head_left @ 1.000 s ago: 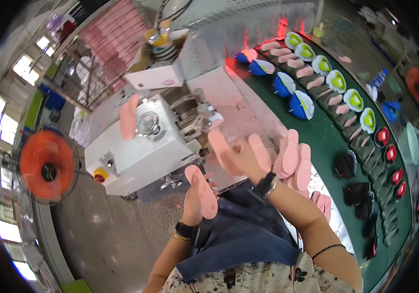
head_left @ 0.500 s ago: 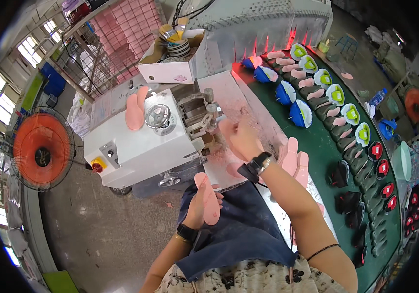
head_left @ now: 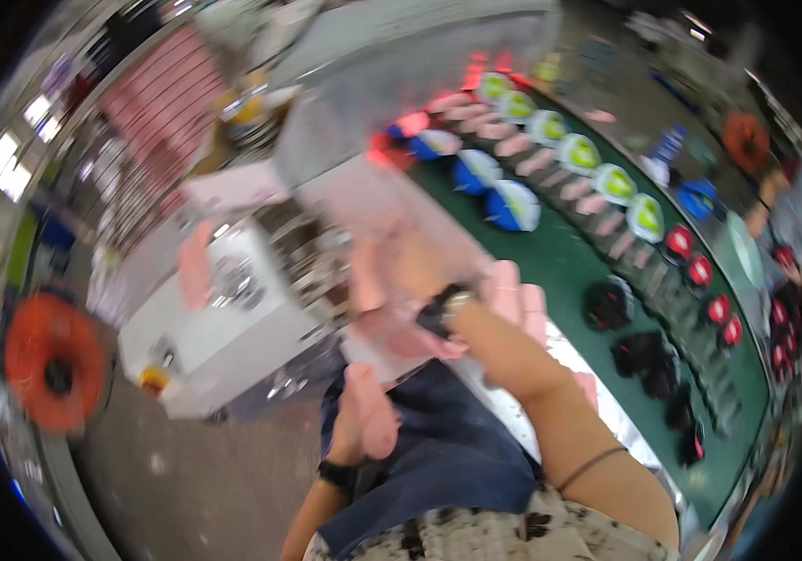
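Note:
A pink insole (head_left: 373,411) stands upright in my left hand (head_left: 346,438), which is closed on it above the dark blue apron (head_left: 438,435). To the right of the white machine (head_left: 232,341), my right hand (head_left: 415,266) is smeared by motion. It appears closed on another pink insole (head_left: 365,276), which hangs by its fingers close to the machine's metal head (head_left: 303,252). Below that hand, more pink insole shapes (head_left: 401,337) lie on the worktop, too blurred to separate. Several pink insoles (head_left: 518,299) are grouped beside my right forearm.
A green conveyor (head_left: 457,220) on the right carries blue-and-white, lime-and-white, and black-and-red shoe parts with rows of insoles. Behind the machine stands a box of tools (head_left: 237,182). An orange fan (head_left: 57,365) is at the left. People are at the far right.
The whole view has swung and blurred, so the machine and conveyor sit further left in it. My right hand with its insole is slightly away from the machine's head. My left hand still holds its insole.

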Tool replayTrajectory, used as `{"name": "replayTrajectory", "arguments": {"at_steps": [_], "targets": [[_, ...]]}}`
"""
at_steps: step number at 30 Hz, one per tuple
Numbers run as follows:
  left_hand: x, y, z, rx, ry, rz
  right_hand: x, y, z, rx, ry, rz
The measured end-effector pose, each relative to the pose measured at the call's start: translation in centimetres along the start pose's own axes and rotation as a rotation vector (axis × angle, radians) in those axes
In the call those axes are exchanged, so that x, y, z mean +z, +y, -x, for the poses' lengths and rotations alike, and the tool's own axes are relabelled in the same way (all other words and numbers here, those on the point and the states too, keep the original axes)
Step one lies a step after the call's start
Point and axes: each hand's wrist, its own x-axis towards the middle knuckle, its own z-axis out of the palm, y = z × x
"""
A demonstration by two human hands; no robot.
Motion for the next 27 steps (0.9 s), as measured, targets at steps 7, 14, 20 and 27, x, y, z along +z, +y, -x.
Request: {"name": "replayTrajectory", "arguments": {"at_steps": [7, 14, 20, 27], "targets": [[1.2, -0.2, -1.6, -0.09, -0.021, -0.1, 13.6, 4.1, -8.5, 0.312, 0.3, -0.552], [3.2, -0.1, -1.0, -0.041, 0.077, -0.138, -9.5, 13.1, -0.6, 0.329, 0.346, -0.323], [1.4, -2.2, -3.8, -0.073, -0.036, -0.282, -25.9, 38.3, 21.9, 0.891, 0.834, 0.212], [1.5, -3.2, -4.8, -0.056, 0.031, -0.255, -29.6, 46.2, 32.4, 0.995, 0.843, 0.278]]}}
